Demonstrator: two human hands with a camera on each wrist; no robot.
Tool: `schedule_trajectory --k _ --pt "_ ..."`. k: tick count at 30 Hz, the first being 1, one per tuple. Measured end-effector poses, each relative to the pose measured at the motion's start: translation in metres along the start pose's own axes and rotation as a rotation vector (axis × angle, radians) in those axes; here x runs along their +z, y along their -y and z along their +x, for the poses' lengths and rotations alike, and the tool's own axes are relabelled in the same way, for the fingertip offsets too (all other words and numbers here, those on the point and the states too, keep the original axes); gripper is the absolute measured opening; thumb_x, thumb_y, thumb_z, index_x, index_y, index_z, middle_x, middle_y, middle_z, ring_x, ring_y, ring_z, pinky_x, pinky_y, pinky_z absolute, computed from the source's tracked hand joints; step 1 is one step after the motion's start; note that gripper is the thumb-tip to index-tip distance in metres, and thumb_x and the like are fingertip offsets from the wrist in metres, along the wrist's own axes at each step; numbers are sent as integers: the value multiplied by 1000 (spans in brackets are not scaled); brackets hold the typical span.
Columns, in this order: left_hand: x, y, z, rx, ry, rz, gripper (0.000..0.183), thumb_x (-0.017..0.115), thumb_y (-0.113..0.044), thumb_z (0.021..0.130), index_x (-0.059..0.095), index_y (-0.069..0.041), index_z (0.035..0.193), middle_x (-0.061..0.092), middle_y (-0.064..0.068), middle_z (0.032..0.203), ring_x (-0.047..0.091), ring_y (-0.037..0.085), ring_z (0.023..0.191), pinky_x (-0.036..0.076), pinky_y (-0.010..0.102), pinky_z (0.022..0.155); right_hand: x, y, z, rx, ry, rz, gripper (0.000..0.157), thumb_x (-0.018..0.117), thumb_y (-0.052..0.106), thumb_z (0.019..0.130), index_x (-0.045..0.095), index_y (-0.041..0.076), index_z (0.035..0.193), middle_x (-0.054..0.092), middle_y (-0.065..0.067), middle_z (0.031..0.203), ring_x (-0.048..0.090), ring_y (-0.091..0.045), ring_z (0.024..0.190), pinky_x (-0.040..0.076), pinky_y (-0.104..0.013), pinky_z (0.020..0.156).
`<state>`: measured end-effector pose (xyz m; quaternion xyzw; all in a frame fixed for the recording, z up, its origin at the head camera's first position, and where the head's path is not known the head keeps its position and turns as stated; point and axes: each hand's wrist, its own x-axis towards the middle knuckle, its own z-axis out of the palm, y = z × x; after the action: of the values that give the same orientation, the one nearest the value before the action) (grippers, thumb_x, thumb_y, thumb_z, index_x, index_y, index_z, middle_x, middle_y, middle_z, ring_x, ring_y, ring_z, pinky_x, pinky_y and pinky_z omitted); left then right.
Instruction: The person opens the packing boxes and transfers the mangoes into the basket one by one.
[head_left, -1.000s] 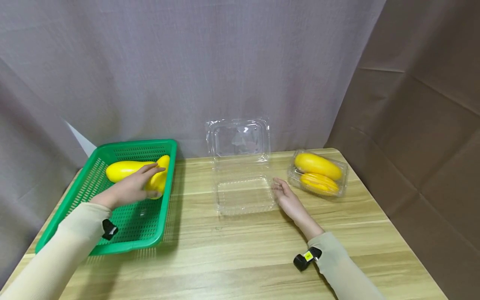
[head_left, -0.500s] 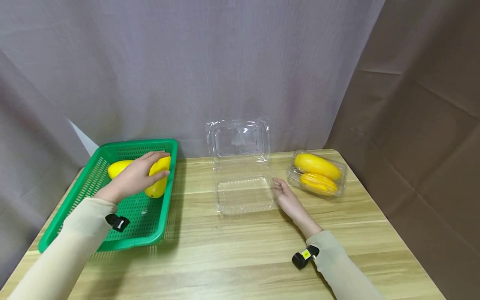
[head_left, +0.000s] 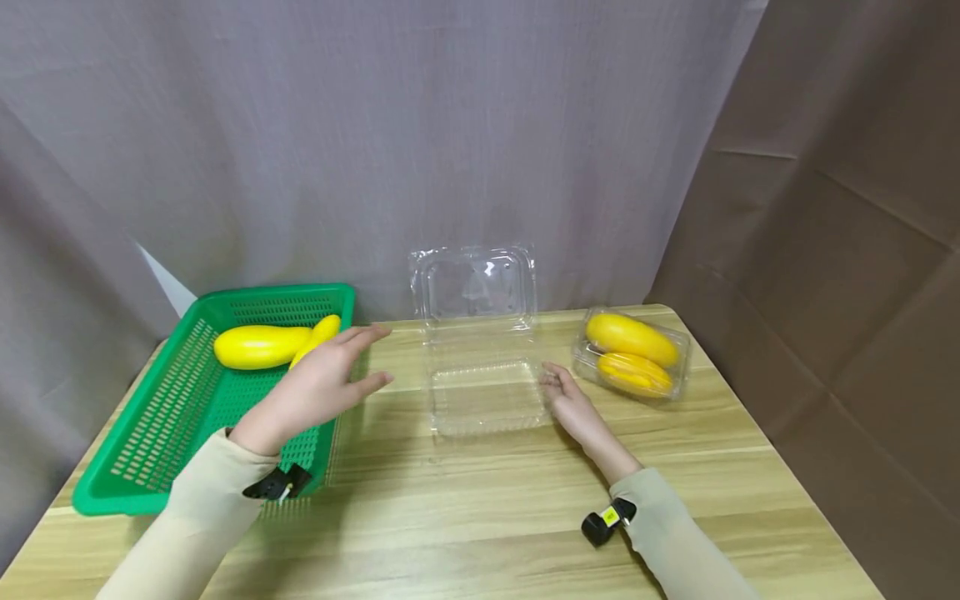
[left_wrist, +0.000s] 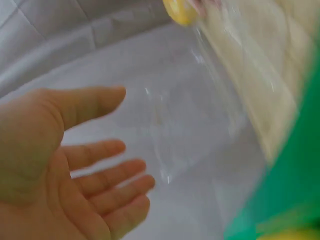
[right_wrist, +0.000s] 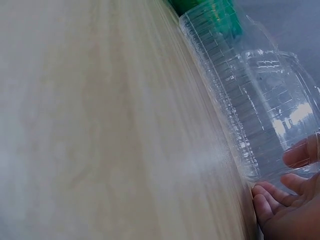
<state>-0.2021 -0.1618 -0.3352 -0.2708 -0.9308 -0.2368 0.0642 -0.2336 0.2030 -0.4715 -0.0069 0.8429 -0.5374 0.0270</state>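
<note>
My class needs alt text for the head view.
A person's left hand, holding nothing, hovers near the right rim of a green basket of yellow fruits. The right hand is beside an open clear clamshell; farther right, another clamshell holds two more fruits.

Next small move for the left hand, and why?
Probably bring the left hand to the left side of the open box. That hand holds nothing, its fingers extend past the basket toward the box, and the right hand is at the opposite side.

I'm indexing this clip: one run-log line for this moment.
left hand: empty, over green perforated plastic basket | right hand: at open clear plastic box, grip unclear | in basket: two oblong yellow fruits
</note>
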Motion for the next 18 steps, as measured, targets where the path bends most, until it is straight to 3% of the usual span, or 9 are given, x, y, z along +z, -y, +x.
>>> schedule_trajectory --k 4,8,14,18 --pt "25 -18 -4 -80 -38 -95 65 71 -32 96 46 -3 148 49 19 149 46 38 136 40 55 111 -1 -1 0 5 3 -1 52 39 20 108 28 5 156 47 -24 147 44 -41 135 33 -55 114" --pt "62 -30 -6 -159 -67 -226 66 69 -34 96 45 -3 149 47 20 150 45 39 137 37 55 112 -1 -1 1 8 -2 -2 52 39 20 108 28 6 156 46 -24 147 43 -41 135 33 -55 114" --pt "113 -27 -6 -246 -105 -334 68 66 -27 98 37 6 151 39 26 154 39 42 140 32 55 115 0 0 1 3 -4 -3 52 39 19 108 28 4 156 46 -24 147 44 -42 135 33 -55 114" --pt "130 -21 -6 -280 -127 -362 67 65 -24 99 36 9 150 36 27 155 37 43 141 30 55 116 0 0 1 6 6 -8 52 38 20 108 27 4 157 46 -24 147 44 -42 134 34 -56 113"
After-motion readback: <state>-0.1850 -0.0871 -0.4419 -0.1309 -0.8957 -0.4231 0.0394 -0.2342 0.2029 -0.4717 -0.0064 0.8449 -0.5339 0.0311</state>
